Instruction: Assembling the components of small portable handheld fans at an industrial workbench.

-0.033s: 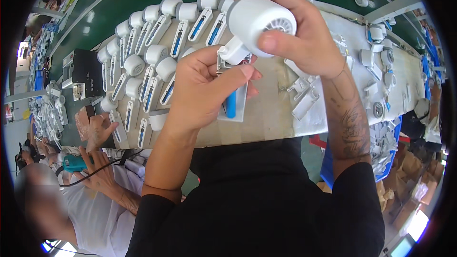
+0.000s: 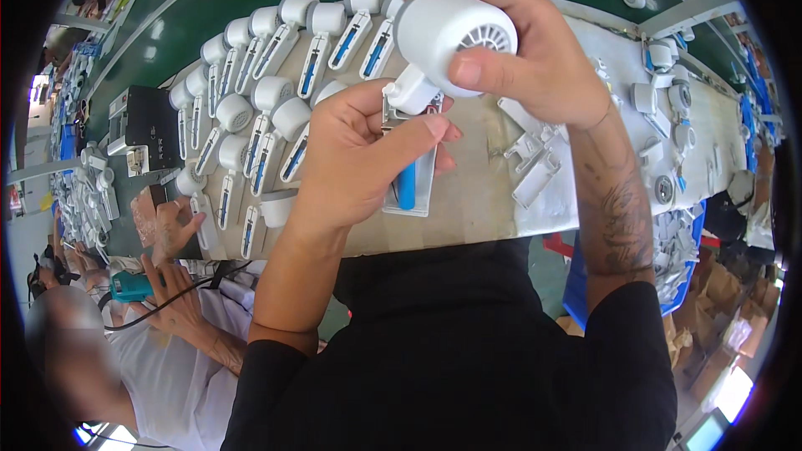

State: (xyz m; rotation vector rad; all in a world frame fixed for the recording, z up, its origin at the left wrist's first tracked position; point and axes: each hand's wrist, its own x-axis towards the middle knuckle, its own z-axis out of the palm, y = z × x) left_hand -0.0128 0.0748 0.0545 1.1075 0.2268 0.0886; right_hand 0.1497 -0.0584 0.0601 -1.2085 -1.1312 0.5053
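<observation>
Left of the fingers, rows of finished-looking white devices (image 2: pixel 290 119) crowd the counter (image 2: pixel 476 205), the nearest partly hidden behind the left hand (image 2: pixel 338 163). Beyond them are a black box (image 2: pixel 154 129) and a co-worker's hand (image 2: pixel 174 230). Right of the fingers lie loose white parts (image 2: pixel 539 179); past the right forearm, a blue bin (image 2: pixel 576 284) is full. The left fingers pinch the handle (image 2: pixel 424 171) of a device, the thumb covering part of its inside; the right fingers curl around its round head (image 2: pixel 447 33). Since the earlier frame both grips have stayed, the head shifting very slightly left.
</observation>
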